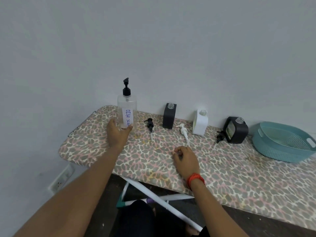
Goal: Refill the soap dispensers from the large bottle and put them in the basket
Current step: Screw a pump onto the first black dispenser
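The left hand (118, 132) is spread wide at the foot of a tall clear plastic bottle with a black pump top and a white label reading "DISH SOAP" (126, 110). The thumb lies against the bottle's lower front and the fingers reach to its left side. They are not closed round it, and I cannot tell whether they press on it. The bottle stands upright just beyond this hand, near the wall.

The right hand (185, 161) rests on the leopard-print padded board (153, 161) with its fingers loosely curled under, and nothing shows in them. A red thread band (195, 178) circles its wrist.

Just beyond the right hand's knuckles lies a white pump head with a thin tube (183, 131), the tube's end close to the fingers. Between the two hands and further back, a black pump head with a clear tube (150, 125) lies on its side. Behind it and ahead of the right hand stands a tall black square dispenser (169, 117) with an uncapped neck. To the right of that is a white square dispenser (200, 124), also uncapped. Further right of the right hand a squat black labelled dispenser (237, 130) stands open-necked, with a second black pump head (219, 135) lying just beside it. Well to the right of the right hand, a teal woven plastic basket (273, 151) sits on the board.
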Available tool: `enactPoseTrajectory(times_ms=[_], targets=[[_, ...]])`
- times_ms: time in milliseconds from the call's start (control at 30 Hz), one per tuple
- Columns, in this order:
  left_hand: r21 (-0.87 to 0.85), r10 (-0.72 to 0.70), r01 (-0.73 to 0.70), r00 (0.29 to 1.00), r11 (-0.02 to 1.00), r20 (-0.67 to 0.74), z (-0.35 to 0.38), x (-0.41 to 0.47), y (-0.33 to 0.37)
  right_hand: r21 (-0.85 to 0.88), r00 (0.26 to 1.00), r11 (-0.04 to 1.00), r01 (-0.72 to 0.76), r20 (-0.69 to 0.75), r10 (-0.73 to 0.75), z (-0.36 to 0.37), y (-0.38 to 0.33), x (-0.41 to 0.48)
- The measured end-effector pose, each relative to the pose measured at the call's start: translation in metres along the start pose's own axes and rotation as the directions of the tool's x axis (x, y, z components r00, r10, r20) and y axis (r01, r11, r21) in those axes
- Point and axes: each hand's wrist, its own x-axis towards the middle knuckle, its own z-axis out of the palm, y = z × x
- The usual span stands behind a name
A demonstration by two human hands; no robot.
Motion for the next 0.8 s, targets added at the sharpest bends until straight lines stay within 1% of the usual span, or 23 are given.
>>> enactPoseTrajectory(times_ms=[67, 100, 133, 200, 267, 333, 400, 433, 567, 633, 700, 800], targets=[[0.042, 0.065, -0.063, 0.996, 0.997, -0.056, -0.007, -0.027, -0.005, 0.028, 0.999, 0.999, -0.035, -0.019, 0.036, -0.003, -0.005, -0.001], [0.084, 0.102, -0.097, 0.993, 0.992, -0.055, -0.009, -0.039, -0.009, 0.056, 0.998, 0.997, -0.058, -0.036, 0.06, -0.004, -0.01, -0.001], [0.142, 0.138, -0.133, 0.99, 0.981, -0.029, -0.01, -0.048, -0.015, 0.09, 0.995, 0.993, -0.078, -0.047, 0.082, -0.006, -0.017, 0.0], [0.294, 0.189, -0.206, 0.978, 0.933, 0.085, -0.009, -0.058, -0.028, 0.129, 0.996, 0.989, -0.072, -0.035, 0.077, -0.006, -0.032, 0.01], [0.426, 0.217, -0.278, 0.958, 0.861, 0.187, -0.008, -0.058, -0.038, 0.109, 0.999, 0.994, -0.027, 0.032, 0.024, -0.002, -0.053, 0.031], [0.483, 0.235, -0.314, 0.947, 0.817, 0.22, -0.006, -0.058, -0.04, 0.027, 0.987, 0.999, 0.021, 0.162, -0.025, 0.009, -0.074, 0.06], [0.508, 0.257, -0.332, 0.942, 0.794, 0.214, -0.004, -0.058, -0.039, -0.101, 0.958, 0.993, 0.056, 0.286, -0.025, 0.023, -0.097, 0.089], [0.515, 0.27, -0.341, 0.94, 0.787, 0.209, -0.003, -0.058, -0.039, -0.14, 0.946, 0.988, 0.061, 0.325, -0.013, 0.03, -0.107, 0.102], [0.539, 0.301, -0.357, 0.934, 0.763, 0.193, -0.001, -0.054, -0.043, -0.197, 0.927, 0.98, 0.023, 0.371, 0.053, 0.053, -0.13, 0.134], [0.546, 0.305, -0.356, 0.934, 0.758, 0.185, 0.0, -0.054, -0.043, -0.222, 0.931, 0.975, -0.011, 0.354, 0.091, 0.06, -0.131, 0.138], [0.55, 0.313, -0.362, 0.932, 0.753, 0.184, 0.001, -0.055, -0.041, -0.217, 0.948, 0.975, -0.046, 0.298, 0.111, 0.063, -0.127, 0.138], [0.522, 0.32, -0.368, 0.93, 0.77, 0.183, 0.001, -0.055, -0.039, -0.146, 0.965, 0.984, -0.099, 0.226, 0.131, 0.062, -0.117, 0.129]])
